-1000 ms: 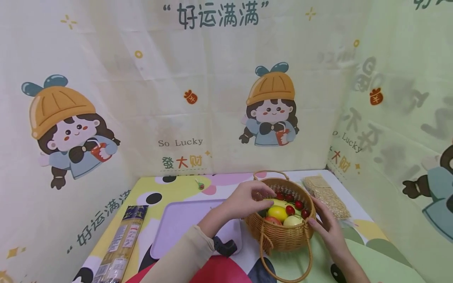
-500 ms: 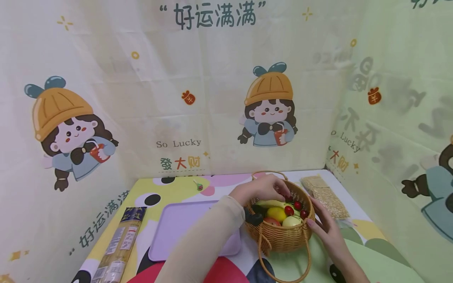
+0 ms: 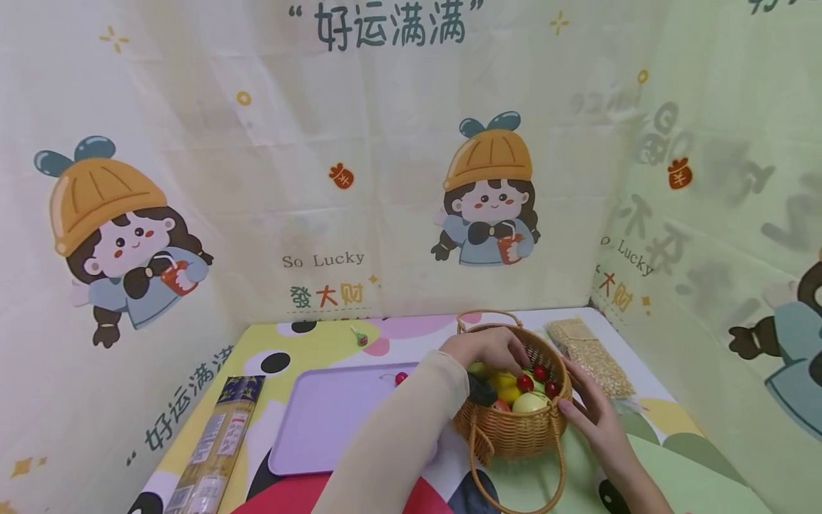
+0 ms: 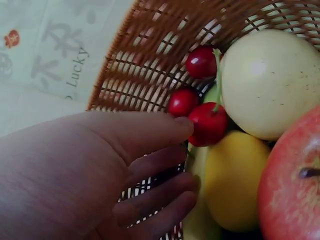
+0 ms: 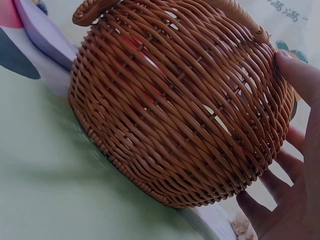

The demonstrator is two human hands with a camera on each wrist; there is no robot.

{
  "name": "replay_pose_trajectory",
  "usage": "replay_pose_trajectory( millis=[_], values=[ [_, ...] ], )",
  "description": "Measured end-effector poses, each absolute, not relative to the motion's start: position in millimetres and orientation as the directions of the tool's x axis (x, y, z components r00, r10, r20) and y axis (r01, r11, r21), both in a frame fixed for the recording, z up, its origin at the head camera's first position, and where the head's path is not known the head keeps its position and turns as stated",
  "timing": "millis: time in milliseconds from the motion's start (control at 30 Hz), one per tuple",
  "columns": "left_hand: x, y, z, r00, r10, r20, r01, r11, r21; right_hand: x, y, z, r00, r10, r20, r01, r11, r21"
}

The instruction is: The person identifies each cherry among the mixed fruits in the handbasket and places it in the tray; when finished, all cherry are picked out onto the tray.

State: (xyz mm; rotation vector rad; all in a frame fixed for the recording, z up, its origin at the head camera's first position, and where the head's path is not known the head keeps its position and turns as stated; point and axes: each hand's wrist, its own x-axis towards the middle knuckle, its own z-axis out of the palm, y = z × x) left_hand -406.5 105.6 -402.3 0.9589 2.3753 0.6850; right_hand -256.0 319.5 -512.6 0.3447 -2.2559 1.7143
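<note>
A wicker basket point(image 3: 514, 433) stands at the right of the table, holding cherries, a pale round fruit point(image 4: 270, 82), a yellow oval fruit point(image 4: 237, 180) and a red apple point(image 4: 295, 175). My left hand point(image 3: 489, 348) reaches down inside it. In the left wrist view its thumb tip meets a red cherry with a green stem point(image 4: 207, 124), while the other fingers hang loosely bent below. Two more cherries lie beside that one. My right hand point(image 3: 597, 417) rests against the basket's outer right side, thumb near the rim and fingers spread along the weave; some fingertips are hidden behind it.
Left of the basket lies a lilac tray point(image 3: 321, 421) with one cherry point(image 3: 401, 378) on it, partly behind my sleeve. Packs of noodles point(image 3: 218, 442) lie at the far left. A bag of oats point(image 3: 594, 357) is behind the basket's right side. One basket handle hangs toward me.
My left hand has gone from the basket's left rim into it, then lower and nearer the front cherries. The cherry on the tray has come into view. My right hand has stayed put.
</note>
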Motion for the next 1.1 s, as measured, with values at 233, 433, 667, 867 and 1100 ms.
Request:
replay_pose_trajectory(
  millis=[233, 433, 667, 867, 1100],
  values=[
    [-401.8, 115.3, -404.5, -0.614, 0.723, -0.316, 0.484, 0.661, 0.573, -255.2, 319.7, -512.5, -0.929, -0.020, 0.369, -0.361, 0.252, -0.898],
    [-395.4, 117.4, -403.0, -0.626, 0.704, -0.334, 0.464, 0.681, 0.567, -255.9, 319.6, -513.2, -0.931, -0.021, 0.364, -0.356, 0.259, -0.898],
    [-390.5, 116.1, -400.6, -0.625, 0.721, -0.300, 0.496, 0.664, 0.560, -257.4, 319.6, -514.0, -0.931, -0.026, 0.365, -0.358, 0.262, -0.896],
    [-393.5, 113.5, -396.4, -0.633, 0.731, -0.253, 0.523, 0.645, 0.557, -257.7, 320.1, -514.8, -0.930, -0.031, 0.367, -0.363, 0.247, -0.899],
    [-398.3, 107.8, -392.5, -0.670, 0.716, -0.193, 0.547, 0.653, 0.523, -255.6, 322.1, -512.7, -0.939, -0.019, 0.343, -0.336, 0.260, -0.905]
  ],
)
